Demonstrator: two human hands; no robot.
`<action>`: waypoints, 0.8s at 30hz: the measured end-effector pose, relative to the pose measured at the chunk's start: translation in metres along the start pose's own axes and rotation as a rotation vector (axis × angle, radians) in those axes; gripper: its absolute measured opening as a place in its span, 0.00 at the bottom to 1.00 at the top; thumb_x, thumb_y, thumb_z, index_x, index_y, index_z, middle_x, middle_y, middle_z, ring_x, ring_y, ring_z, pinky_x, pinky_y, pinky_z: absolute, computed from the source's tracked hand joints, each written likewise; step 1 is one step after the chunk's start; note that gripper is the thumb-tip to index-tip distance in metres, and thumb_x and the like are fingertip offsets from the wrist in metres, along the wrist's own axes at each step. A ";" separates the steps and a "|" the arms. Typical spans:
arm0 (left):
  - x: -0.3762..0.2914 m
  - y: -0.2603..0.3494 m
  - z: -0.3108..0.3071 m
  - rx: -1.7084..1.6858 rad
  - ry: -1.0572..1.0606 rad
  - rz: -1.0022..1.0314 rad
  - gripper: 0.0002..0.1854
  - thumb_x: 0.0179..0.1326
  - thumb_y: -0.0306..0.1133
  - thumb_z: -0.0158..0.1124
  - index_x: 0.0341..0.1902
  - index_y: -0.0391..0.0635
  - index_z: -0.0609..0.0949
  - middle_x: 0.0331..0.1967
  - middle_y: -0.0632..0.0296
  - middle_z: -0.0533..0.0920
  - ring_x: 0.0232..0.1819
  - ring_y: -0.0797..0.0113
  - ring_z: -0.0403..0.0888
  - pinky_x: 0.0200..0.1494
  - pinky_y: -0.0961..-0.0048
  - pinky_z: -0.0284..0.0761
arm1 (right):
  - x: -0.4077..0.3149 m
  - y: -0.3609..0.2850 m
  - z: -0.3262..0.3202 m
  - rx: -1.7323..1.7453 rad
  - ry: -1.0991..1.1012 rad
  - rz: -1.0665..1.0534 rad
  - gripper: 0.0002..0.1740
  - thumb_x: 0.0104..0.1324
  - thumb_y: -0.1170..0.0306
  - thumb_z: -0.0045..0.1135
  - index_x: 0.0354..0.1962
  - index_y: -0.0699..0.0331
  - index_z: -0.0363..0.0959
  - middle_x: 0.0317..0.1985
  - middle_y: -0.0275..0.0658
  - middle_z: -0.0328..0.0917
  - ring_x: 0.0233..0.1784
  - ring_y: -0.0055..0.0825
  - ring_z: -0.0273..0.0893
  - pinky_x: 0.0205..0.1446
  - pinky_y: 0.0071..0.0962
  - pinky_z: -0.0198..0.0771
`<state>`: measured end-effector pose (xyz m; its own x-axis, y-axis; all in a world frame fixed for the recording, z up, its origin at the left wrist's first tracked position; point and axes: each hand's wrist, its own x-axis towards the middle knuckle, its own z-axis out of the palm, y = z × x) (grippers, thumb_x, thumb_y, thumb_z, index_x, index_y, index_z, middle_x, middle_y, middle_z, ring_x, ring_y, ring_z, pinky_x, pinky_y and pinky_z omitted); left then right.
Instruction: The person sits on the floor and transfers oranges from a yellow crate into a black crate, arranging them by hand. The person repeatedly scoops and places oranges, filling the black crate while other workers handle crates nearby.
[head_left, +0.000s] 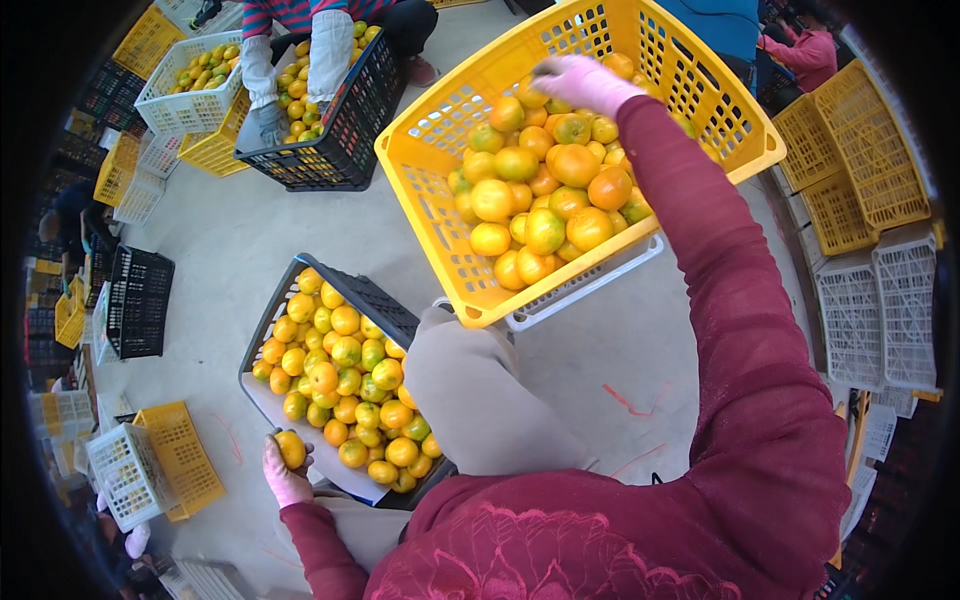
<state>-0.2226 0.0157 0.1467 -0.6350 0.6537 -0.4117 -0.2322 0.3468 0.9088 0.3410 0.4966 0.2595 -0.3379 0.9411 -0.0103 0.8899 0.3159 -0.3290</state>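
My left hand (283, 478), in a pink glove with dark fingertips, holds an orange citrus fruit (289, 449) beside the near-left edge of a dark crate (250, 384). That crate is lined with pale paper and full of green-and-orange citrus fruit (346, 351). Over the far part of a yellow plastic crate (420, 157) reaches my right hand (589, 82), gloved the same way and blurred. Its fingers are close to a fruit (531, 91); whether they grip it is not clear. Loose citrus fruit (574, 165) is heaped inside the yellow crate, which tilts towards me on a pale crate (585, 285).
Across the floor, a person's gloved hands (271, 124) are in a black crate (315, 161) of fruit. A white crate (187, 112) of fruit stands beside it. Stacked yellow crates (870, 142) and grey crates (847, 322) line the right side. My bent knee (465, 360) lies between the two nearest crates.
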 end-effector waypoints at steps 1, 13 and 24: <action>0.000 0.001 0.001 -0.003 0.009 -0.017 0.31 0.74 0.57 0.59 0.63 0.42 0.74 0.49 0.57 0.83 0.32 0.61 0.86 0.28 0.74 0.78 | 0.002 0.015 -0.014 -0.060 0.037 0.104 0.27 0.71 0.52 0.56 0.59 0.60 0.80 0.56 0.47 0.85 0.59 0.48 0.83 0.62 0.40 0.78; 0.015 0.000 0.008 0.006 -0.005 -0.066 0.31 0.73 0.59 0.59 0.64 0.45 0.75 0.50 0.60 0.83 0.34 0.64 0.85 0.29 0.76 0.77 | -0.004 0.101 -0.028 -0.695 -0.730 0.452 0.20 0.70 0.63 0.57 0.55 0.61 0.85 0.58 0.50 0.83 0.65 0.47 0.80 0.67 0.40 0.74; 0.029 -0.010 -0.003 0.045 0.051 -0.116 0.29 0.73 0.59 0.59 0.61 0.46 0.75 0.46 0.61 0.81 0.33 0.66 0.83 0.30 0.77 0.75 | 0.049 0.154 -0.020 -0.338 -0.011 0.588 0.34 0.70 0.68 0.55 0.74 0.57 0.64 0.71 0.50 0.71 0.74 0.47 0.70 0.77 0.39 0.65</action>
<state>-0.2411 0.0291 0.1261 -0.6429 0.5729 -0.5084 -0.2732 0.4486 0.8510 0.4676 0.5935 0.2273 0.2303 0.9671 -0.1079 0.9729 -0.2264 0.0477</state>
